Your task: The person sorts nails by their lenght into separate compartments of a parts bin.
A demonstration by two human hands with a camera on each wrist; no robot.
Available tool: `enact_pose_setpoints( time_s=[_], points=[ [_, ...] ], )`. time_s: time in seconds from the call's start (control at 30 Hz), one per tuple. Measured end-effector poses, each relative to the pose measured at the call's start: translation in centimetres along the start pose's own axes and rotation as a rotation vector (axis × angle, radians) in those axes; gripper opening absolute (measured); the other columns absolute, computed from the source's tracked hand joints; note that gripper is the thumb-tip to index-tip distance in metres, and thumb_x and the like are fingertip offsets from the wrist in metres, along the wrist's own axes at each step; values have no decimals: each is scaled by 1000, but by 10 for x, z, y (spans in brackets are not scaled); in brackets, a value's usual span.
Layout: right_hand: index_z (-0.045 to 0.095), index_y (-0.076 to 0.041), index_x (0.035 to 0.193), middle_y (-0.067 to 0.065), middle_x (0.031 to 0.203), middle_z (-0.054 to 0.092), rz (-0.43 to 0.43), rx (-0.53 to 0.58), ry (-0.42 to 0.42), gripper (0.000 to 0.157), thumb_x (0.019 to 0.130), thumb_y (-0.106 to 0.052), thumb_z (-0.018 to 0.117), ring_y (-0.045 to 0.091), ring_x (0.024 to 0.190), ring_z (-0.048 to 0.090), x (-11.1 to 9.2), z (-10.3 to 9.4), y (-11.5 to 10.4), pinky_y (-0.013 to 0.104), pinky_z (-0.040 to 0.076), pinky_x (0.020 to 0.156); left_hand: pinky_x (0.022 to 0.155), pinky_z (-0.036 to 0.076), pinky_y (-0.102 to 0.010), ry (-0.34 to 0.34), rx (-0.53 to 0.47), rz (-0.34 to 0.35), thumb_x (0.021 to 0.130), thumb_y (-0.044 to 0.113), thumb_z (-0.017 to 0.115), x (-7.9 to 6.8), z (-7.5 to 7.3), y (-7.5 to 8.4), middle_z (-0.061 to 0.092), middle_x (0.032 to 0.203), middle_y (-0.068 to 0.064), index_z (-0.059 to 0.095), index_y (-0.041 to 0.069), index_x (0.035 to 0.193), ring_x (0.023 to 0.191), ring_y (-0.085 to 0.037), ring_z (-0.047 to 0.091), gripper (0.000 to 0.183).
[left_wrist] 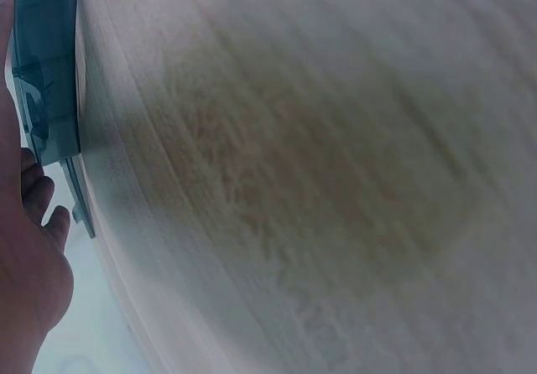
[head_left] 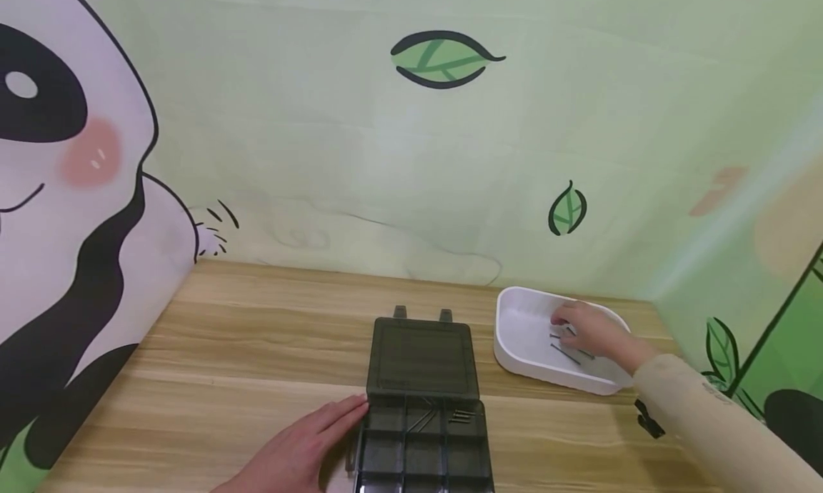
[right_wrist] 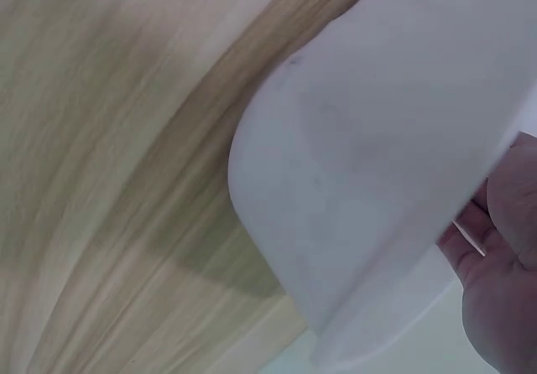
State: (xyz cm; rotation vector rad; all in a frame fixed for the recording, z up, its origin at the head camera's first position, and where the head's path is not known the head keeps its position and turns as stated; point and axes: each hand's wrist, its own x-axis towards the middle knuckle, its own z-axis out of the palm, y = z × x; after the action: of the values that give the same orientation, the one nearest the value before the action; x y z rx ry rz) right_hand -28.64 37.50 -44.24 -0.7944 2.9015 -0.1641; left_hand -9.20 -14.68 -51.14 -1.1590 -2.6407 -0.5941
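A black compartment box (head_left: 423, 446) with its lid (head_left: 422, 357) laid back stands at the front middle. Thin screws (head_left: 461, 416) lie in its right rear compartment, and longer ones (head_left: 422, 416) in the middle rear one. My left hand (head_left: 308, 443) rests with extended fingers against the box's left side, near the hinge; the left wrist view has this hand (left_wrist: 29, 248) beside the box (left_wrist: 50, 64). Inside a white tray (head_left: 546, 379), my right hand (head_left: 588, 330) reaches down with bent fingers among loose screws (head_left: 566, 354). Cannot tell whether it pinches one. The tray wall (right_wrist: 361, 156) hides its fingertips in the right wrist view.
The wooden table (head_left: 283, 321) runs back to a printed cloth backdrop (head_left: 308, 121). A small black object (head_left: 649, 419) lies right of the tray, below the right sleeve (head_left: 701, 414). Two latches (head_left: 400, 312) stick out from the lid's far edge.
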Motion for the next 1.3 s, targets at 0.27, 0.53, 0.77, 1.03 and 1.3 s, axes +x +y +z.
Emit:
enact_pose_setpoints(
  time_s=[0.27,0.53,0.77,1.03,1.3],
  points=[
    [74,-4,99,3,93,67,-12,10,-12,13,89,-2,82,19,85,59,4,8,1,45,58,82,105,58,-42,7,16,20,75,89,71,0,0,-1,49,163,-13,50,1,157,138,-26,58,123],
    [70,-8,83,-4,78,61,-40,23,-14,14,87,3,77,11,74,53,8,12,1,31,52,69,105,58,-43,15,29,30,75,88,72,-1,0,0,49,163,-13,50,0,157,137,-26,59,122],
    [68,-7,81,-6,75,61,-48,6,7,14,86,3,76,11,72,53,8,17,0,31,52,68,106,57,-43,6,22,22,75,89,72,0,0,-1,48,164,-13,49,0,157,139,-27,58,123],
    [65,-10,82,-4,75,60,16,10,9,16,89,-2,77,12,71,53,6,14,-3,33,51,67,107,56,-42,-6,19,2,74,92,69,0,1,0,48,165,-11,49,2,158,140,-26,57,125],
    [62,-11,84,-3,74,57,49,68,46,17,94,-5,75,13,69,51,6,-2,-12,29,45,63,106,57,-43,-21,6,-27,73,93,69,0,-1,0,47,165,-9,48,5,160,141,-24,56,125]
  ],
)
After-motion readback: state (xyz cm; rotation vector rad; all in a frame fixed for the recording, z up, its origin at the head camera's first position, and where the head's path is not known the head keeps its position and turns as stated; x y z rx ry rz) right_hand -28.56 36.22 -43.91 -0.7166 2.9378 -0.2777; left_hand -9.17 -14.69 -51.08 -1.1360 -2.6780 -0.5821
